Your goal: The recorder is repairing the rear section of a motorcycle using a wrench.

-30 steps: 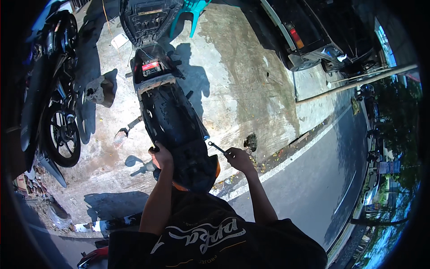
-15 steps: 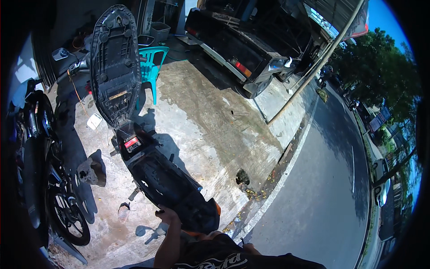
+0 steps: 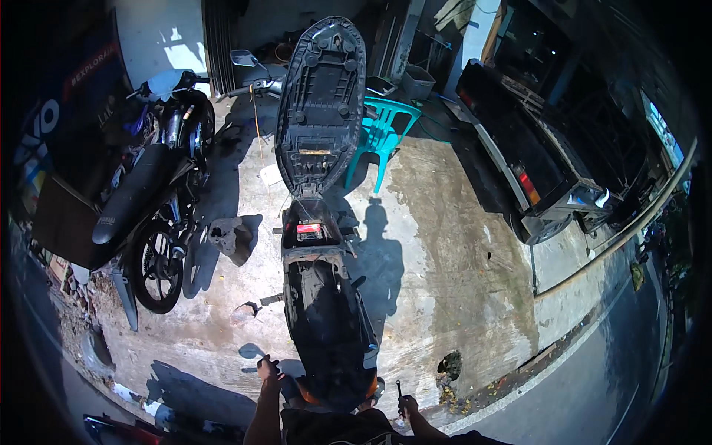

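Scooter [image 3: 326, 326]: black, seat [image 3: 320, 104] raised toward 12 o'clock.
Left hand [image 3: 270, 368]: closed, gripping scooter's rear at 9 o'clock.
Right hand [image 3: 407, 406]: fist closed around wrench [image 3: 400, 391], at 4 o'clock.

Scooter [image 3: 326, 311] centre; motorcycle [image 3: 152, 215] left; chair [image 3: 382, 133] behind; truck [image 3: 541, 163] right.

Right hand [image 3: 407, 406] with wrench [image 3: 400, 389] lower, farther from scooter [image 3: 330, 326] tail than before.

Teal plastic chair [image 3: 382, 133], parked motorcycle [image 3: 152, 200], dark pickup [image 3: 534, 167].
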Available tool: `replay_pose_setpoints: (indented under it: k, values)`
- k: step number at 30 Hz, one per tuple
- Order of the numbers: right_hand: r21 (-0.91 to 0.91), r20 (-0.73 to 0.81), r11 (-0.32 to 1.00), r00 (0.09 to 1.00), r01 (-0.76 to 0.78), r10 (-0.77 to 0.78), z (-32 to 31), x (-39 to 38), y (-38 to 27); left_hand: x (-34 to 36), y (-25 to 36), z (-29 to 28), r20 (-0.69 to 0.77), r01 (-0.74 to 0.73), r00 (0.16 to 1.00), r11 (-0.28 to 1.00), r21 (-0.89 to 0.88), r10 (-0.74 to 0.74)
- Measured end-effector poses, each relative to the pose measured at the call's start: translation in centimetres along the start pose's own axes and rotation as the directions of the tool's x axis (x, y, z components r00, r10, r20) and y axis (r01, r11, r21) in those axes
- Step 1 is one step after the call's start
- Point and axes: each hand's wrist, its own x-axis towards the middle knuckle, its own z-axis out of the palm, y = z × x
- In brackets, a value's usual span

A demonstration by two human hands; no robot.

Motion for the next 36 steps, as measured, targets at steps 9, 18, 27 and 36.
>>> replay_pose_setpoints:
  k: [9,18,27,36]
  values:
    - [-0.404,0.158,0.895,0.979,0.186,-0.132,-4.1,10.5,-23.0,-15.8,-5.1,3.4,-0.44,-0.462,0.808,0.885,-0.061,0.392]
    - [-0.404,0.157,0.912,0.977,-0.069,0.144,-7.1,11.7,-18.9,-19.4,-5.8,5.4,-0.542,-0.555,0.666,0.826,0.098,0.512]
    - [-0.809,0.226,0.337,0.784,0.482,-0.579,-6.8,6.8,-11.7,-20.5,-5.4,6.3,-0.514,-0.499,0.728,0.865,0.056,0.454]
    - [-0.614,0.124,0.647,0.865,0.452,-0.486,-9.5,20.5,-10.4,-22.7,-3.9,6.2,-0.554,-0.398,0.744,0.914,0.08,0.372]
